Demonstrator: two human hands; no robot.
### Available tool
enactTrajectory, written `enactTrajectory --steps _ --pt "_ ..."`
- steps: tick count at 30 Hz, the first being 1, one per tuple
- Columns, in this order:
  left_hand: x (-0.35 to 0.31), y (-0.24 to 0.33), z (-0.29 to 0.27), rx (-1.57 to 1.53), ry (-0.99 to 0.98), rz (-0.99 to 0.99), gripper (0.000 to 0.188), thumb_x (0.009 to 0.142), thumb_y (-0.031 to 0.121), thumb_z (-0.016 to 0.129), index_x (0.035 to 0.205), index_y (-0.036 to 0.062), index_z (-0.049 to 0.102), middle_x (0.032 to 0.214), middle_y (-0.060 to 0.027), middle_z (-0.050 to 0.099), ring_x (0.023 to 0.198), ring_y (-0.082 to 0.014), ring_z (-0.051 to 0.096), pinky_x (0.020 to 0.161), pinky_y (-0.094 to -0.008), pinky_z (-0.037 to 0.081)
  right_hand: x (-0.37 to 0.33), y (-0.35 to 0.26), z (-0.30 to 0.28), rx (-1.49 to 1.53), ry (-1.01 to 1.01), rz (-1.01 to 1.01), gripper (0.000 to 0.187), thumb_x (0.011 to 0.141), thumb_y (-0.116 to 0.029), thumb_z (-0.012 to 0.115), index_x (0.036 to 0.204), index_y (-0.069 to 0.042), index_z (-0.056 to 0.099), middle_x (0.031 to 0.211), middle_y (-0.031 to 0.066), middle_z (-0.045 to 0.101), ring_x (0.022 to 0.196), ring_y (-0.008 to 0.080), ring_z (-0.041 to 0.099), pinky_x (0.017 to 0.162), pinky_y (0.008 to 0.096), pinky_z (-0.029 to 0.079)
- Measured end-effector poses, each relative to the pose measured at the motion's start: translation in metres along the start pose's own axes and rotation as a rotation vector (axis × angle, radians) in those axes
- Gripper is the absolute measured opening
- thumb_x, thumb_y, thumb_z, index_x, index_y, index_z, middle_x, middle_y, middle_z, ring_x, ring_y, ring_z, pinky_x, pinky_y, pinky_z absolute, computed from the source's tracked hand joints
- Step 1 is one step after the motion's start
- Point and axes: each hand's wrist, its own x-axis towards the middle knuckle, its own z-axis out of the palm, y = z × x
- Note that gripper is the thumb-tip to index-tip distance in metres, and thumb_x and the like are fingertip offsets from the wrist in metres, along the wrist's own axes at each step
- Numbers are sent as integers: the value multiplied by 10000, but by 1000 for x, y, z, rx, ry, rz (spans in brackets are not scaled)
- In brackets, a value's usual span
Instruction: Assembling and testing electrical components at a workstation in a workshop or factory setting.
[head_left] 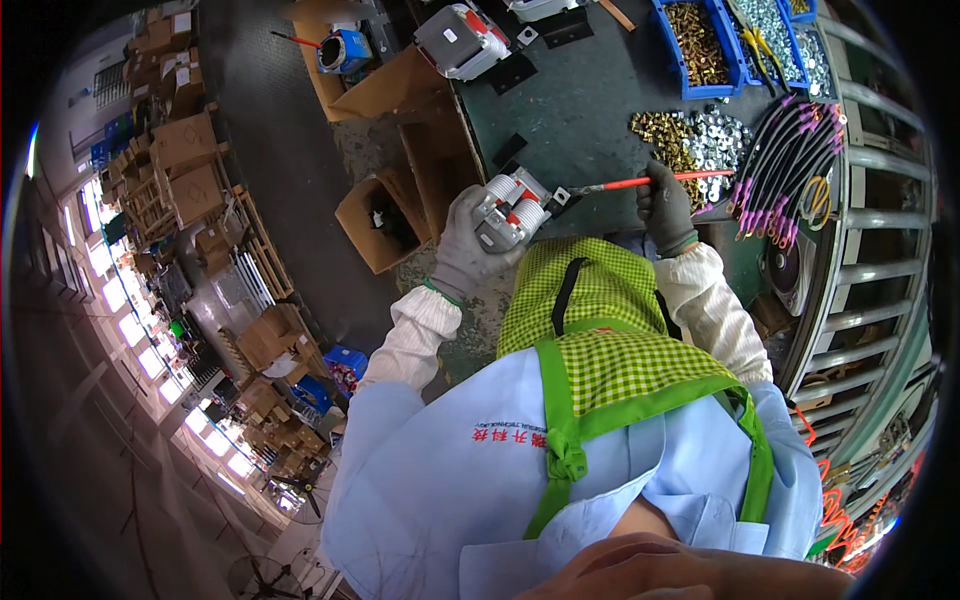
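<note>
My left hand (pixel 462 245), in a grey glove, is closed around a grey electrical unit (pixel 503 236) with white ribbed cylinders and red parts. It holds the unit tilted above the near left corner of the workbench. A dark bracket with a square metal tab (pixel 562 196) sticks out at the unit's right side. My right hand (pixel 667 208), gloved too, grips a long, slim red-handled tool (pixel 622 184). The tool lies almost level, its narrow grey tip pointing left, close to the tab. Whether tip and tab touch, I cannot tell.
Loose brass fittings (pixel 662 136) and silver nuts (pixel 722 140) lie in heaps beyond my right hand. Black cables (pixel 785 165) with purple ends are at the right, below blue bins (pixel 735 75). More grey units (pixel 463 42) stand at the back. An open cardboard box (pixel 372 240) is at left.
</note>
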Motion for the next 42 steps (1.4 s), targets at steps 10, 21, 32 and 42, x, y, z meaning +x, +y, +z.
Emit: enactTrajectory --steps 10,21,32,42 --pt "0 5 -6 4 -49 -77 954 548 294 870 1321 91 349 1329 -184 428 1211 -345 494 1007 -416 458 -12 -15 10 -32 35 -98 241 946 -310 518 801 -121 554 578 -43 444 449 66 347 410 221 266" --pt "27 43 2 -81 36 -94 822 563 278 853 1256 70 462 1265 -194 488 1171 -367 517 987 -427 461 -25 -34 -1 -30 -27 -257 236 957 -292 484 820 -113 554 574 -18 466 443 85 388 419 239 313" --pt "146 112 44 -132 253 -159 739 548 270 853 1171 100 494 1134 -205 528 1026 -388 556 888 -450 483 -70 -118 -46 236 -115 -387 177 968 -293 535 883 -139 558 669 -38 480 549 67 417 469 212 331" --pt "212 146 75 -210 517 -436 884 577 410 887 1252 58 438 1241 -233 463 1069 -381 534 902 -429 471 -96 -125 -85 310 -292 -360 206 976 -304 543 923 -111 588 714 -24 521 586 77 443 512 209 353"
